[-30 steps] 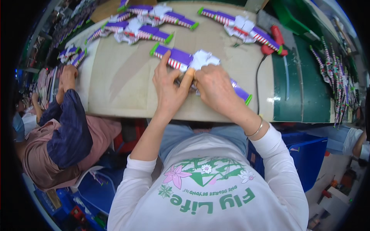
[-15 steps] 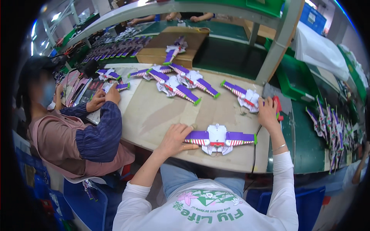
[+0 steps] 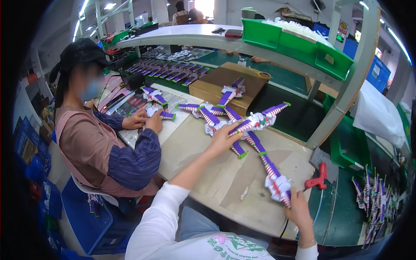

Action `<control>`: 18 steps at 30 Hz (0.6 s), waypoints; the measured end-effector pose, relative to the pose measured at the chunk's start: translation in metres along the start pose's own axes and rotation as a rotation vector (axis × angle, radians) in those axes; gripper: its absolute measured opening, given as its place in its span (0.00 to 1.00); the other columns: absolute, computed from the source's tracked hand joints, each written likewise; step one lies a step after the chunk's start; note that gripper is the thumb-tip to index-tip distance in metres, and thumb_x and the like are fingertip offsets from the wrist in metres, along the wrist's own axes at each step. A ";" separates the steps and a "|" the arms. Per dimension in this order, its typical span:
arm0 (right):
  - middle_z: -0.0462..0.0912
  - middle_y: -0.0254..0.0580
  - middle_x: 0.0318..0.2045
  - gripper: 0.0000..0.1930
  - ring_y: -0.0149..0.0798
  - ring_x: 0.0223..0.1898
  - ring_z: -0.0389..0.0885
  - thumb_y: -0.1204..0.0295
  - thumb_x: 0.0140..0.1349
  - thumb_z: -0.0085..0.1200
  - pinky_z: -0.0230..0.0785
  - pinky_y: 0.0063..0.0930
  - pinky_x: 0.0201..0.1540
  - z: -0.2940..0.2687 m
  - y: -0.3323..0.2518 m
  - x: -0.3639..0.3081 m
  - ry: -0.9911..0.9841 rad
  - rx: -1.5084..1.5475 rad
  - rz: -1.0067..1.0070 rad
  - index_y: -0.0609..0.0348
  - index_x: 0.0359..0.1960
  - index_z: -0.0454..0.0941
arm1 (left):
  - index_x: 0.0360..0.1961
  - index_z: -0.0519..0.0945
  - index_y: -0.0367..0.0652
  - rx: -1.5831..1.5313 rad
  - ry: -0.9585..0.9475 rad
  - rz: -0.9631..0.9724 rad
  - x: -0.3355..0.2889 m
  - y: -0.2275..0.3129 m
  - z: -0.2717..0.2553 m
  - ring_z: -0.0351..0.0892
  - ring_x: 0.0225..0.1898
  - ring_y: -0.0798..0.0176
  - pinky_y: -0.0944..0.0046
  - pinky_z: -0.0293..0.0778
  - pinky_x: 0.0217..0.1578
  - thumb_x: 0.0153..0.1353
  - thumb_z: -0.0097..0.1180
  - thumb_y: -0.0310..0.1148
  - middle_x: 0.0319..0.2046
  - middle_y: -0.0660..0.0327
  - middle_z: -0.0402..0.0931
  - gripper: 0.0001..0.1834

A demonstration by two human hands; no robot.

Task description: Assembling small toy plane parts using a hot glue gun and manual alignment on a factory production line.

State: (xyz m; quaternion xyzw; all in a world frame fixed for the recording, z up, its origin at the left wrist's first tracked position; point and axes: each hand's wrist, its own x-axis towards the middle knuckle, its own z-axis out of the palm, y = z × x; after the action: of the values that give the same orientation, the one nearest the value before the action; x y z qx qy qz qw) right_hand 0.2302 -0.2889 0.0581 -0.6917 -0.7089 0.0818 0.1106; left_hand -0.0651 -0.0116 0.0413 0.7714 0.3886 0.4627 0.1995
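My left hand [image 3: 223,139] grips one end of a purple-and-white toy wing set [image 3: 260,120]. That wing set is tilted over a pile of similar wing sets [image 3: 211,116] at the middle of the table. My right hand [image 3: 300,212] is closed on the near tip of a second toy wing set [image 3: 277,187], close to the table's front edge. This one has a white middle, red-and-white stripes and green tips, and its far end reaches toward the pile. A red glue gun [image 3: 320,177] lies on a grey pad just beyond my right hand.
A brown cardboard box [image 3: 208,89] with another wing set on it stands behind the pile. A co-worker [image 3: 86,143] handles a wing set at left. Green bins [image 3: 294,41] sit on the shelf above; its post [image 3: 342,91] rises at right. Several wing sets [image 3: 372,203] are stacked at far right.
My left hand has lifted the near wing set and carried it away to the pile. My right hand has drawn the other wing set from beside the glue gun toward me. The view has shifted.
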 end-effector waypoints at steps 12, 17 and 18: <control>0.74 0.62 0.37 0.34 0.59 0.32 0.79 0.81 0.51 0.50 0.73 0.48 0.34 0.008 -0.038 -0.043 0.006 -0.019 0.153 0.76 0.62 0.56 | 0.60 0.72 0.69 0.480 0.129 -0.457 0.124 -0.058 0.040 0.77 0.46 0.42 0.47 0.72 0.46 0.57 0.61 0.44 0.43 0.45 0.72 0.28; 0.73 0.59 0.34 0.32 0.54 0.33 0.79 0.84 0.50 0.47 0.74 0.42 0.33 0.026 -0.038 -0.013 0.122 -0.034 0.048 0.76 0.62 0.59 | 0.65 0.63 0.48 0.725 0.109 -0.253 0.115 -0.054 0.035 0.59 0.59 0.39 0.43 0.58 0.58 0.53 0.58 0.59 0.56 0.39 0.61 0.43; 0.73 0.58 0.34 0.32 0.53 0.32 0.79 0.84 0.51 0.47 0.74 0.41 0.32 0.028 -0.040 -0.006 0.136 -0.052 0.016 0.76 0.62 0.59 | 0.63 0.65 0.46 0.717 0.195 -0.040 0.101 -0.055 0.028 0.60 0.57 0.39 0.43 0.59 0.56 0.55 0.58 0.57 0.55 0.40 0.62 0.40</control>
State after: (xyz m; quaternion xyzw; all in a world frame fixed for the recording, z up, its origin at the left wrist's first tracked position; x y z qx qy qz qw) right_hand 0.1843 -0.2946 0.0419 -0.7038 -0.6962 0.0171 0.1401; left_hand -0.0365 0.1031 0.0476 0.7370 0.5580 0.3644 -0.1123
